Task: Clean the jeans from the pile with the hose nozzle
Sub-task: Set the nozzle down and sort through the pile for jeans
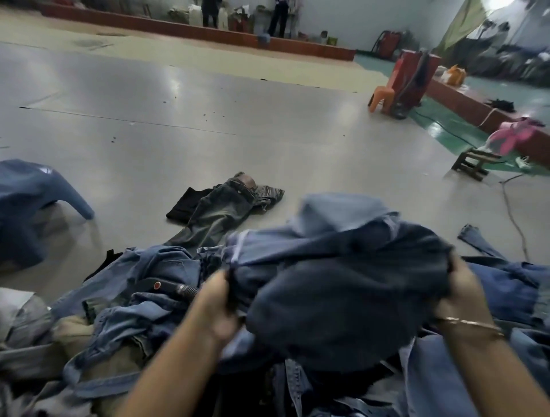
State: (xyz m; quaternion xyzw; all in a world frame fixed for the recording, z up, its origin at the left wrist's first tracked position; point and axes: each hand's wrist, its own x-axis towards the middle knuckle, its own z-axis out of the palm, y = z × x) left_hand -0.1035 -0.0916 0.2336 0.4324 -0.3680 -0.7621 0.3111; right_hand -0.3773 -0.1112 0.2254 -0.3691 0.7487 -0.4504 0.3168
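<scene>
You look across a wide grey floor [184,98], glossy enough to throw back pale streaks of light and dotted with small dark specks. Along the far side runs a low red-brown ledge [190,28] under a pale wall [336,18], with two standing people [278,18] and sacks or containers beside them, too blurred to name. To your right the floor turns green [440,128]. There an orange plastic chair [382,96] sits just beside a red machine [412,80], and nearer you stands a small wooden stool [474,162]. A bright light [503,3] glares in the top right corner above a hanging yellowish cloth [464,23]
</scene>
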